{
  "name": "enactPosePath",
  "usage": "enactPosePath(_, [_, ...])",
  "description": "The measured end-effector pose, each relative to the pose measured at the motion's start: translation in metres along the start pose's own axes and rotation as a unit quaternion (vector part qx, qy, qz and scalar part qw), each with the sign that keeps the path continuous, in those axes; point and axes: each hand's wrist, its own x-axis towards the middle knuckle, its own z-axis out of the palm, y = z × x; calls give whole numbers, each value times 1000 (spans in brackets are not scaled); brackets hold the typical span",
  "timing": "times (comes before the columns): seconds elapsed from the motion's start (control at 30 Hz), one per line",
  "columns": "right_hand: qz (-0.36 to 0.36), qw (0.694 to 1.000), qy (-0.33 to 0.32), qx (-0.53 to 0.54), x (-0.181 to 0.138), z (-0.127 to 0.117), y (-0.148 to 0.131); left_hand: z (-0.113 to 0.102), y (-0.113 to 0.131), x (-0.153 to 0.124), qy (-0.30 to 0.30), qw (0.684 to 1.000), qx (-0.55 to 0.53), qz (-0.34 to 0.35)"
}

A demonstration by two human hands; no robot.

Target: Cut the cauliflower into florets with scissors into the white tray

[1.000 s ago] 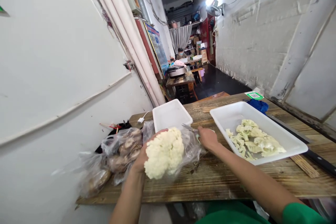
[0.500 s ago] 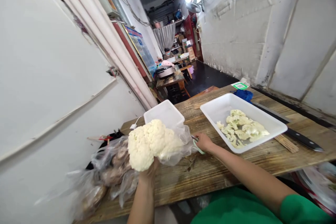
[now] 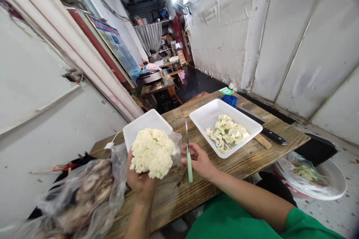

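My left hand holds a cauliflower head from below, florets facing me. In my right hand is a small fruit knife with a pale green handle, its narrow blade pointing away from me. The fingers pinch the handle near the blade, which stands apart from the cauliflower. A clear plastic bag shows between the cauliflower and my right hand; whether I touch it is unclear. To the right, a white tray contains cut cauliflower florets.
Another white tray stands behind the cauliflower. Bagged brownish food lies at left. A large black-handled knife, wooden skewers and a blue cloth are at right. A white tub is below the table. A person sits far back.
The cauliflower has turned and its florets now face me more. The fruit knife has swung upright into clear view. My head view has shifted right.
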Motion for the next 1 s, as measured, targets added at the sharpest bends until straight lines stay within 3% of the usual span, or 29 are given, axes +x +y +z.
enactPosePath(0.1, [-38, 999, -7, -29, -8, 8, 0, 19, 5, -6, 175, 980, -89, 35])
enactPosePath(0.17, [-98, 988, 28, -118, -11, 8, 3, 28, 9, -7, 238, 959, -152, 25])
enactPosePath(0.27, [-129, 963, 53, -229, -15, 4, 8, 31, 18, 0, 268, 931, -247, -21])
enactPosePath(0.47, [-45, 950, 28, -308, -25, -7, 26, 10, 28, 29, 321, 850, -398, -127])
enactPosePath(0.67, [97, 867, 69, -483, -8, -35, 49, -22, 27, 52, 249, 820, -499, -128])
enactPosePath(0.83, [127, 846, 111, -505, 13, -50, 53, -54, 35, 68, 202, 800, -539, -171])
enactPosePath(1.0, [135, 835, 146, -514, 34, -60, 43, -75, 28, 82, 223, 802, -512, -212])
